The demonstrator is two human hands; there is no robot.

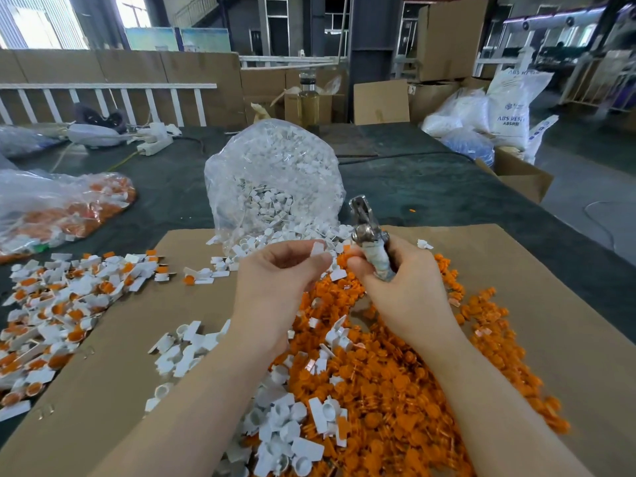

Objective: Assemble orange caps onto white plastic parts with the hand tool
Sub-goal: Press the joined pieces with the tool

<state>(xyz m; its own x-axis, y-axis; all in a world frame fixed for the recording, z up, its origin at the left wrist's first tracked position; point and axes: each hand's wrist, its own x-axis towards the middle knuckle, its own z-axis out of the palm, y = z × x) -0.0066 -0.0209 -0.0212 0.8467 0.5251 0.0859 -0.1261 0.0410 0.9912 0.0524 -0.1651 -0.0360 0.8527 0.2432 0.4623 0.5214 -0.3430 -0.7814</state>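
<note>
Assembled pieces (58,304) are heaped at frame left; far more loose orange caps (395,373) remain. Left hand (278,273) pinches a white part (317,250); right hand (395,273) grips the hand tool (370,235).

Crowded centre, open edges on the cardboard sheet (537,304).
Orange caps (395,380) heaped centre-right, loose white parts (186,349) just left; clear bag of white parts (275,180) blocks straight ahead, assembled pieces (62,304) far left. Bare cardboard far right & lower left; dark tabletop (430,187) free beyond.
</note>
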